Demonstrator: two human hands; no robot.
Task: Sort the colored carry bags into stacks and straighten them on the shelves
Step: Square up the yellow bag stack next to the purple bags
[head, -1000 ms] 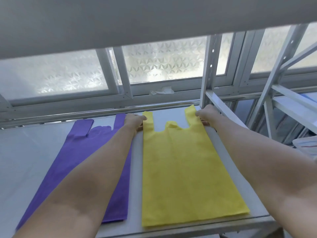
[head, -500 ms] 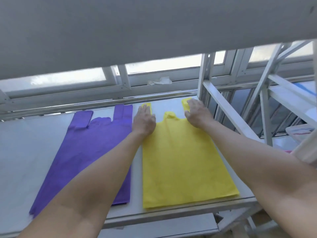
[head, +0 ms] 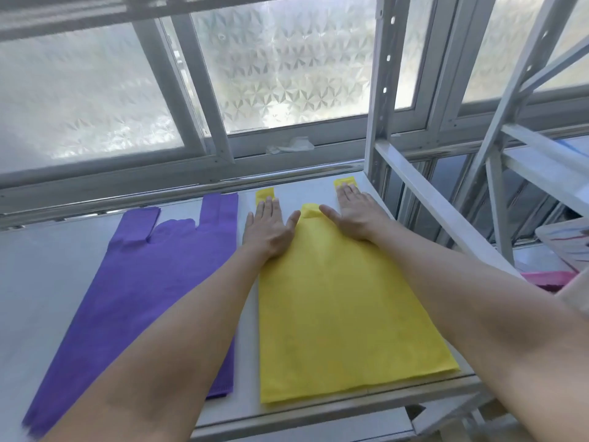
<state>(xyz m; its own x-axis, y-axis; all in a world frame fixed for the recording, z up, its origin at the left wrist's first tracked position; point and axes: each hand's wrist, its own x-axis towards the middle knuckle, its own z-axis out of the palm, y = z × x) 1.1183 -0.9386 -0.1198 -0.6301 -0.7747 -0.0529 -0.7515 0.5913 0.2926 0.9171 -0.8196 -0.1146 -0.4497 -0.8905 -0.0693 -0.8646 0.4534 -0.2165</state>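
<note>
- Yellow bag [head: 344, 314] lies flat on the shelf [head: 47, 266], handles toward twelve o'clock, near the shelf's three o'clock edge.
- Left hand [head: 269, 231] and right hand [head: 357, 215] press its handle end with fingers straight and spread, likely to smooth the limp, matte non-woven fabric.
- Purple bag [head: 153, 282] lies at nine o'clock, just beside; one handle looks folded over, though blur hinders.

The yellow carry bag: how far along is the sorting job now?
Done: purple carry bag and yellow carry bag lie side by side on the shelf, apart by colour. In hand: left hand and right hand press flat on the yellow bag's top. To do: one purple handle looks folded over.
</note>
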